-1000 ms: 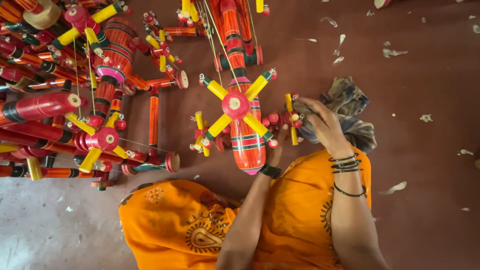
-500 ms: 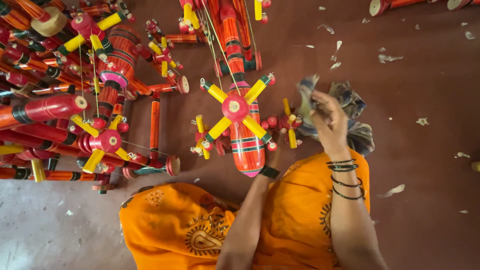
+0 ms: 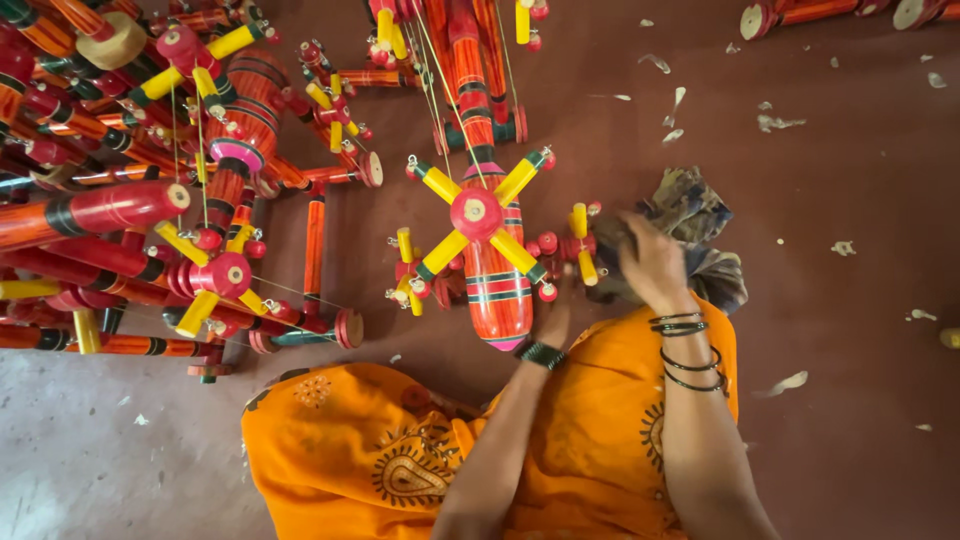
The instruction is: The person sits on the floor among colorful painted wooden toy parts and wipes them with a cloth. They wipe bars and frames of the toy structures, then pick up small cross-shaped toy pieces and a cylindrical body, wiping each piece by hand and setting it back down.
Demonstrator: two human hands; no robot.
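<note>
The person sits on a reddish-brown floor (image 3: 860,420), orange cloth over the lap, with a red-striped wooden toy (image 3: 495,280) standing just ahead of the knees; its barrel-shaped body carries a red hub (image 3: 476,213) with four yellow pegs spread like a cross. The left hand (image 3: 553,312) reaches up beside the lower body of the toy, fingers touching it, though whether they clasp it or merely steady it cannot be told (the body hides most of them). The right hand (image 3: 650,262) is curled, fingers pressed together over a small red-and-yellow side piece (image 3: 575,245) at the toy's right, with a crumpled dark rag (image 3: 700,215) just behind it; it may be pinching the rag as well, but that is unclear.

The toy looks like turned, lacquered wood: stiff, fairly light, and probably slick where the paint is glossy; the thin pegs and side pieces seem the fragile parts. The thick striped body appears the safest place to take hold. A heap of similar toys (image 3: 150,180) lies near on the left.
</note>
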